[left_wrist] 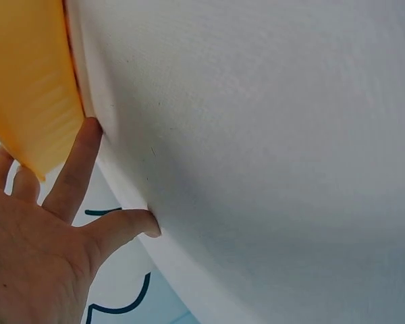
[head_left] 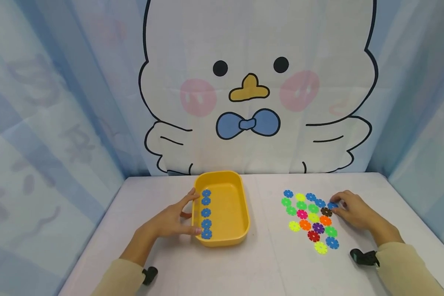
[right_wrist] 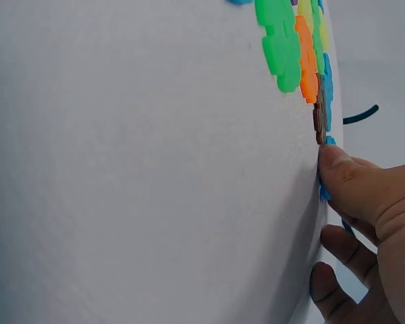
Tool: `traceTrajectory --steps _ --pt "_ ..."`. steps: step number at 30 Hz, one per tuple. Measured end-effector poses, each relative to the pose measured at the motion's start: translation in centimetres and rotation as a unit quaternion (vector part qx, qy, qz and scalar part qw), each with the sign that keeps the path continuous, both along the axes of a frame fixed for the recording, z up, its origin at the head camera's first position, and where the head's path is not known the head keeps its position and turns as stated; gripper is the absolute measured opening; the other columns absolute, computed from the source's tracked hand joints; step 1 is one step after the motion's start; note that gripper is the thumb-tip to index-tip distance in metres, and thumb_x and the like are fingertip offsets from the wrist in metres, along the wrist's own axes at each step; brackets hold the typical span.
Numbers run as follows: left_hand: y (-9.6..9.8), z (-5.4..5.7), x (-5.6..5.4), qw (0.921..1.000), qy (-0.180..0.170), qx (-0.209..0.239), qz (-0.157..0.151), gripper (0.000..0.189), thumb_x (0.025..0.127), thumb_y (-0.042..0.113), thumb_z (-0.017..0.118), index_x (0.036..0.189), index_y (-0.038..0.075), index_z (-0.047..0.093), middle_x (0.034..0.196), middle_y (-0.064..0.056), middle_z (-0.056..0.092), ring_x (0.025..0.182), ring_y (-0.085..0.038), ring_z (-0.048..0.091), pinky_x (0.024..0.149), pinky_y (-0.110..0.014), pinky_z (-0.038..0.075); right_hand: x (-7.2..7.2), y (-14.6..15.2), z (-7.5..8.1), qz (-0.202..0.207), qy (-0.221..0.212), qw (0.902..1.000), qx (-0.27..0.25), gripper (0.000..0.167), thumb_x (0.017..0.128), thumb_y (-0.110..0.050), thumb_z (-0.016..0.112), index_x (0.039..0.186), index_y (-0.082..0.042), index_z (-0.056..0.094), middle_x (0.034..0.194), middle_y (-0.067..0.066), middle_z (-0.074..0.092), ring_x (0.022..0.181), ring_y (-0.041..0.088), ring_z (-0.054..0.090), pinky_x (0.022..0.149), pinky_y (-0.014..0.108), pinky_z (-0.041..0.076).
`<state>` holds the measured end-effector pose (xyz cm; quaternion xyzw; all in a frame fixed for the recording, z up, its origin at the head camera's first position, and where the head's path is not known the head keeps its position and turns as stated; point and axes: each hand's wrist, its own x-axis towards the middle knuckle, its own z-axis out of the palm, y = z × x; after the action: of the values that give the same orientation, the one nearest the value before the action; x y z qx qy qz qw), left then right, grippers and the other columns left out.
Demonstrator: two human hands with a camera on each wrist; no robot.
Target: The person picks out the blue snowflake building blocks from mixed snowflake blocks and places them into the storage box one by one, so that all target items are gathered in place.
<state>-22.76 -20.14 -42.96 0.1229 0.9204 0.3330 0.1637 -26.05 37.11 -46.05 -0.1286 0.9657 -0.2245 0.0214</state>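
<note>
A yellow tray (head_left: 225, 205) sits left of centre on the table. Along its left inner side runs a column of several blue flower-shaped plastic discs (head_left: 206, 212). My left hand (head_left: 168, 220) rests spread against the tray's left wall, fingers at the rim and thumb near the lowest disc; in the left wrist view its fingers look fairly straight. On the right lies a group of notched discs (head_left: 313, 218) in many colours. At that group's right edge, my right hand (head_left: 355, 211) pinches a blue disc (head_left: 332, 205) between thumb and forefinger, beside a brown disc (head_left: 326, 211).
A white cloth covers the table (head_left: 266, 263). Behind it hangs a curtain (head_left: 259, 152) printed with a cartoon bird, and more curtains close both sides. A black wrist camera (head_left: 364, 257) projects near the right sleeve.
</note>
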Motion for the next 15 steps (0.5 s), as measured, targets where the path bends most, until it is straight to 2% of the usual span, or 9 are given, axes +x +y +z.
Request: traceTrajectory --steps 7,11,15 --pt "-0.07 0.09 -0.09 1.0 -0.004 0.001 0.0 0.11 0.073 0.062 0.085 0.162 0.037 0.026 0.172 0.018 0.007 0.125 -0.024 0.064 0.098 -0.056 0.055 0.28 -0.1 0.01 -0.012 -0.005 0.9999 0.002 0.034 0.095 -0.01 0.072 0.123 -0.001 0.054 0.105 0.018 0.063 0.09 0.029 0.056 0.085 0.053 0.056" --pt "-0.09 0.08 -0.15 1.0 -0.008 0.003 -0.004 0.11 0.073 0.062 0.085 0.163 0.037 0.026 0.172 0.017 0.006 0.126 -0.025 0.064 0.099 -0.057 0.055 0.66 0.02 0.2 -0.014 -0.007 0.9997 0.017 0.043 0.094 -0.015 0.074 0.132 -0.004 0.057 0.101 0.013 0.062 0.088 0.025 0.055 0.082 0.05 0.057" --pt "-0.15 0.06 -0.2 0.9999 -0.007 0.005 -0.007 0.11 0.074 0.063 0.084 0.163 0.036 0.026 0.172 0.017 0.006 0.126 -0.025 0.064 0.099 -0.056 0.055 1.0 0.31 0.44 -0.005 0.001 0.9997 0.025 0.043 0.091 -0.016 0.077 0.13 -0.002 0.062 0.1 0.01 0.06 0.088 0.024 0.054 0.077 0.042 0.056"
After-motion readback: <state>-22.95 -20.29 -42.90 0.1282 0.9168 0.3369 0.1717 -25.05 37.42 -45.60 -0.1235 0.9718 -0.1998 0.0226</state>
